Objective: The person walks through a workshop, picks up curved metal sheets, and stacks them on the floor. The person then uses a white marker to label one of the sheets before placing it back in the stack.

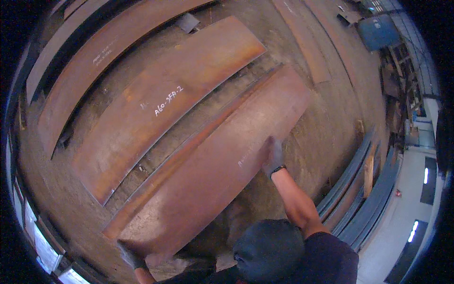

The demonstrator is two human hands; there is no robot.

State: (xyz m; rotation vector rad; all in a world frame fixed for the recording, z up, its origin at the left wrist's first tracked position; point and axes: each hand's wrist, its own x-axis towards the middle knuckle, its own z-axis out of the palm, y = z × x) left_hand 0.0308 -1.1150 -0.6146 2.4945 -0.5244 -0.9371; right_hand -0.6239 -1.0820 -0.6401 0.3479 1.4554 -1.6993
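A long, rust-brown steel plate [213,156] lies slantwise in front of me, with faint chalk writing on its face. My right hand [273,157], in a grey glove with a dark band at the wrist, holds the plate's near long edge, right of the middle. At the plate's lower left end, my left hand [130,255], also gloved, grips the edge near the corner. Its fingers are partly hidden. Along the plate's far side runs a second rusty edge, close against it.
Beyond lies a curved rusty plate [170,90] with white writing; further curved plates [118,45] lie behind it. Dark steel strips [364,208] are stacked at right beside a white wall [397,227]. A blue container [378,32] stands far right. A dark cap [269,251] fills the lower middle.
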